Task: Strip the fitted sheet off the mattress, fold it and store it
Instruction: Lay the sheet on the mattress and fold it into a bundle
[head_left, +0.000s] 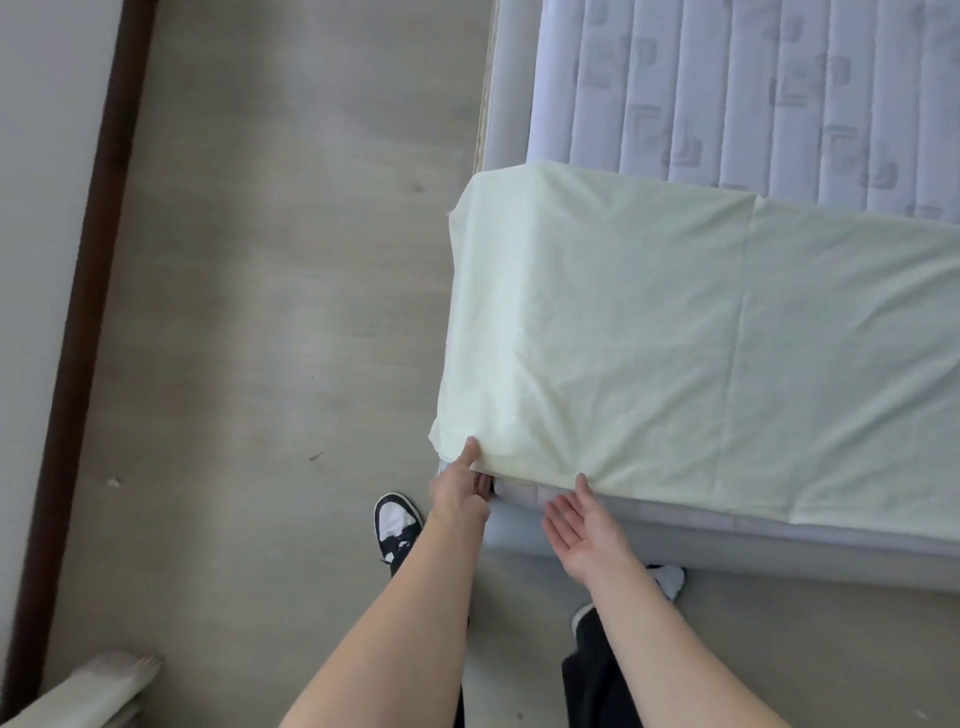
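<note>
1. The pale yellow fitted sheet lies folded back in a broad band across the near end of the mattress. Its far edge runs straight across the mattress top, and its near edge drapes over the mattress's near side.
2. Beyond the sheet's far edge, the quilted white mattress surface with its grey square pattern is bare.
3. A vertical crease runs through the sheet towards its right part; fine wrinkles fan out from its near-left corner.
4. The left hand is at the sheet's near-left corner. Its thumb lies on top of the cloth and its fingers curl beneath the hem, pinching the corner.
5. The right hand is just right of that corner, palm up, fingers straight and spread. One fingertip touches the sheet's near hem; the hand holds nothing.
6. The grey bed base shows below the sheet's near edge.
7. A black-and-white sneaker stands on the grey wood-look floor, near-left of the sheet's corner.
8. A dark brown baseboard runs along the wall, well left of the sheet.
</note>
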